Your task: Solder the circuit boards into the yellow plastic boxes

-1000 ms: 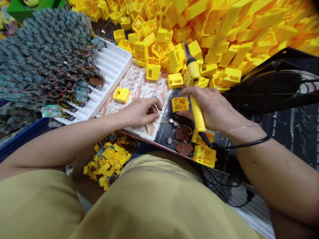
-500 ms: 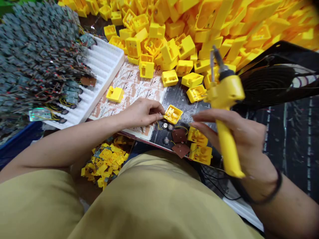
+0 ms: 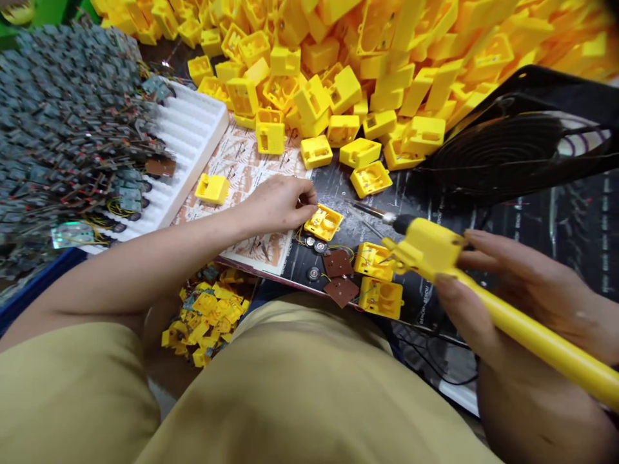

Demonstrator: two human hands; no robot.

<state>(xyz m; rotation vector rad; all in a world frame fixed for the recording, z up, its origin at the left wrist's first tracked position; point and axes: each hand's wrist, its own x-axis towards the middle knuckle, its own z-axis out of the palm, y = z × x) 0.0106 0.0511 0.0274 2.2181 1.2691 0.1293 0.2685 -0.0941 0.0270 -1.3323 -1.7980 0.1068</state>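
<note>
1. Currently, left hand point(image 3: 275, 206) has its fingers pinched closed; whether they hold anything is too small to tell. Just beside them sits a yellow plastic open-topped casing point(image 3: 323, 222), thin wires point(image 3: 300, 235) near its edge.
2. Right of those fingers, right hand point(image 3: 512, 290) grips a yellow-handled soldering iron point(image 3: 425, 251), its bare metal tip point(image 3: 367, 209) aimed toward the casing.
3. Risk: if hot, a slip of that tip could melt the casing or nick the wires.
4. Farther out, flat brown square boards point(image 3: 338, 277) lie below the casing.

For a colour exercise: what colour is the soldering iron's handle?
The handle is bright yellow; head view.
</note>
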